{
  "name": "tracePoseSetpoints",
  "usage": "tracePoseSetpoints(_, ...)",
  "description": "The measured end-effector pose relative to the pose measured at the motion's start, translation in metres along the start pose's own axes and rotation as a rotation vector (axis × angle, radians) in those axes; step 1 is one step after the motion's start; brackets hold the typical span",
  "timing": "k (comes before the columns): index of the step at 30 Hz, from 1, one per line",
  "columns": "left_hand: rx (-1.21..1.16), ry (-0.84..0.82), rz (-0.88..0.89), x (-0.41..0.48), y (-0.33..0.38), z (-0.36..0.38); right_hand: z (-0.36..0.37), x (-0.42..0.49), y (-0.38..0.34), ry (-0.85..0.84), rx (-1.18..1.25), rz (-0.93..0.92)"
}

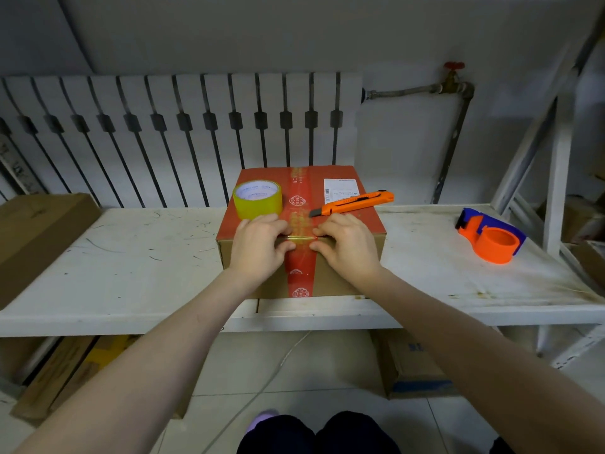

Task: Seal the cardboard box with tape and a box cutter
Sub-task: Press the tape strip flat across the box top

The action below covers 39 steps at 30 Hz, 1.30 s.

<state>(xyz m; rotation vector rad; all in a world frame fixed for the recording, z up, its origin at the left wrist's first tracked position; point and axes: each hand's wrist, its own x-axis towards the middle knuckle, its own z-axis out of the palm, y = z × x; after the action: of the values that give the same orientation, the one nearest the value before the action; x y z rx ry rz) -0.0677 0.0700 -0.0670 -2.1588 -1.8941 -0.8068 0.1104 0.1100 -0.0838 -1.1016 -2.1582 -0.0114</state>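
Note:
A cardboard box [347, 276] with a red top stands at the front of a white shelf [131, 257]. A red printed tape strip [299, 267] runs along its middle seam and down the near side. On the lid rest a yellow tape roll [257, 198] at the left and an orange box cutter [355, 202] at the right, blade out. My left hand [258, 245] and my right hand [348, 245] press flat on the box's near top edge, one on each side of the strip, fingertips touching clear tape there. Neither hand holds anything.
An orange and blue tape dispenser [492, 235] lies on the shelf at the right. A long brown carton [39, 231] sits at the left end. Behind are a radiator and a pipe with a red valve [453, 77]. More cartons lie on the floor below.

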Motion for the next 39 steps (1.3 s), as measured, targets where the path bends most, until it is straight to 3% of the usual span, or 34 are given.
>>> tracePoseSetpoints(5, 0.007, -0.015, 0.043, 0.003, -0.002, -0.002, -0.007, 0.008, -0.002, -0.036, -0.031, -0.016)
tracePoseSetpoints(8, -0.062, -0.062, 0.080, 0.004, -0.014, -0.005, -0.007, 0.014, -0.010, -0.030, -0.160, -0.122)
tracePoseSetpoints(12, -0.081, -0.027, 0.124, -0.007, -0.020, 0.003, 0.009, 0.016, -0.020, -0.016, -0.111, -0.204)
tracePoseSetpoints(18, -0.091, 0.053, 0.050, -0.007, -0.019, 0.004, 0.006, 0.017, -0.015, -0.078, 0.020, -0.189)
tracePoseSetpoints(21, -0.120, 0.041, 0.016, -0.005, -0.018, 0.002, -0.009, 0.022, -0.011, -0.159, -0.065, -0.215)
tracePoseSetpoints(24, -0.148, 0.045, 0.015, 0.001, -0.017, -0.003, -0.021, 0.013, 0.000, -0.031, -0.187, -0.185)
tracePoseSetpoints(30, -0.005, 0.042, 0.025, 0.003, -0.005, 0.002, -0.005, 0.002, -0.012, 0.041, -0.207, -0.041)
tracePoseSetpoints(35, -0.060, 0.001, 0.041, 0.004, -0.008, -0.002, -0.004, -0.001, -0.009, 0.060, -0.111, -0.093)
tracePoseSetpoints(39, 0.039, -0.005, 0.066, -0.001, -0.007, -0.001, -0.004, -0.003, -0.009, 0.031, -0.232, -0.119)
